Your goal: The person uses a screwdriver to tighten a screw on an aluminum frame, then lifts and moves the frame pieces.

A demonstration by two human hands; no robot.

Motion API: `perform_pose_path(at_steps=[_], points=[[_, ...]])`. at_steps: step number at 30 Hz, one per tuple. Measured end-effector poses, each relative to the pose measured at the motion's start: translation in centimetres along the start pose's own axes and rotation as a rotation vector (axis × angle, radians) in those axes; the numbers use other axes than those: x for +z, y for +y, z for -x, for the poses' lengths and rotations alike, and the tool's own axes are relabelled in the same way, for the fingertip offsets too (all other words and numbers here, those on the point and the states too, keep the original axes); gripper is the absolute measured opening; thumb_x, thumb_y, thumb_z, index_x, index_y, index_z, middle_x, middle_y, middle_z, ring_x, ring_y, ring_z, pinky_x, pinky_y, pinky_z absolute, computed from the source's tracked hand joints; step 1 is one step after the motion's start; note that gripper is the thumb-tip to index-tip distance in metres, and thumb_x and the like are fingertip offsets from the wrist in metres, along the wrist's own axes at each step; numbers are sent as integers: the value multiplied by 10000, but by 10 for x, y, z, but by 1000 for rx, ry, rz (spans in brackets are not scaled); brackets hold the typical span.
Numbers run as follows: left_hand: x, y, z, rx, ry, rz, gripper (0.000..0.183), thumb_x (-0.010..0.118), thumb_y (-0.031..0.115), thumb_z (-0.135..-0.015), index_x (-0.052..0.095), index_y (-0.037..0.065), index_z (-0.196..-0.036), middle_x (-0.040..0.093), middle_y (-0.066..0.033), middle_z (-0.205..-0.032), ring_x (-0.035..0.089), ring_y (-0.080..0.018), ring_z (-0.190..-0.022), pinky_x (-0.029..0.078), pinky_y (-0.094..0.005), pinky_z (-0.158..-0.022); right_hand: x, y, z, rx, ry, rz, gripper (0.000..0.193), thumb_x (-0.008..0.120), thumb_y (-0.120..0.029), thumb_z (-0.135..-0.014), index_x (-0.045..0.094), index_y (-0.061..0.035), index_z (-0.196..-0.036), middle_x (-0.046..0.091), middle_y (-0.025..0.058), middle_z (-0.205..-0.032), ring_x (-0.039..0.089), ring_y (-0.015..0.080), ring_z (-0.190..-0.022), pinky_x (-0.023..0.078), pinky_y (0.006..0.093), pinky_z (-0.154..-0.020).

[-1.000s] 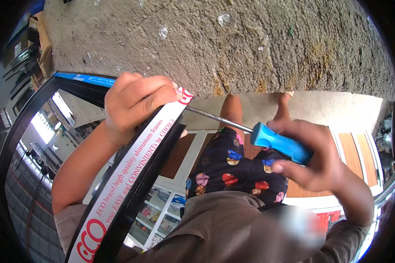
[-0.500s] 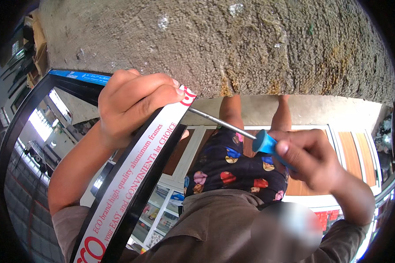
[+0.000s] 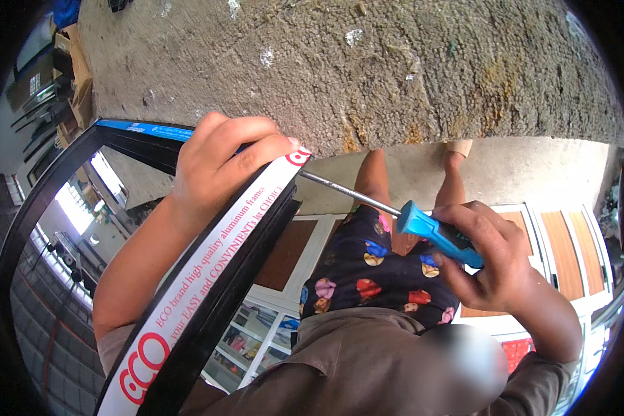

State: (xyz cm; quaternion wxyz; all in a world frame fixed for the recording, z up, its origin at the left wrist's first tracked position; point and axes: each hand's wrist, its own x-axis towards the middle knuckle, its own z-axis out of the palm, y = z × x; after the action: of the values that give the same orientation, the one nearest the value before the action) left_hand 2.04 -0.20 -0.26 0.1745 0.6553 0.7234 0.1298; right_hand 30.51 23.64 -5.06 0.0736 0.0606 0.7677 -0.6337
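Note:
A black aluminum frame (image 3: 218,326) slants up from the lower left, with a white, red-printed protective strip along its near bar and a blue strip on another bar. My left hand (image 3: 222,156) is wrapped around the frame close to its corner, fingers over the top. Against the end of that corner rests the shaft of a screwdriver (image 3: 416,223) with a blue and black handle; its tip is hidden at the frame. My right hand (image 3: 496,260) holds the handle loosely, fingers on its upper side and the thumb below.
A worn, grey-brown carpeted work surface (image 3: 395,83) spans the top of the view. Cabinets with white frames and brown panels (image 3: 572,243) stand at the right, and a glass-fronted case (image 3: 253,343) at lower middle. Cardboard (image 3: 80,76) and dark frame pieces lie at the far left.
The fingers of my right hand have loosened and shifted round the screwdriver handle, showing more of it. The frame and left hand appear slightly further right in the view.

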Motion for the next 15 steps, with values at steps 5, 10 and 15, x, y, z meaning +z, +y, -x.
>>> perform_pose_path(at_steps=[5, 10, 15], points=[[5, 6, 9, 0, 21, -6, 319, 830, 225, -806, 787, 79, -1085, 725, -61, -1002, 637, -208, -778, 490, -313, -688, 14, -5, 12, -24, 10, -34, 478, 786, -7, -854, 613, 66, -1294, 719, 204, -988, 740, 338, -813, 584, 383, -701], [12, 4, 7, -6, 48, -40, 292, 824, 195, -786, 789, 87, -1054, 715, -47, -981, 621, -207, -764, 491, -318, -678, 23, -5, 18, -56, 41, 59, 496, 814, -50, -885, 636, 77, -1331, 718, 211, -1026, 718, 333, -767, 589, 386, -673], [17, 0, 8, 33, 89, -55, 285, 828, 228, -784, 784, 87, -1028, 720, -50, -976, 614, -210, -745, 488, -323, -659, 17, -8, 12, -177, 72, 305, 474, 820, -122, -920, 669, 67, -1329, 718, 186, -972, 694, 299, -721, 561, 362, -630]])
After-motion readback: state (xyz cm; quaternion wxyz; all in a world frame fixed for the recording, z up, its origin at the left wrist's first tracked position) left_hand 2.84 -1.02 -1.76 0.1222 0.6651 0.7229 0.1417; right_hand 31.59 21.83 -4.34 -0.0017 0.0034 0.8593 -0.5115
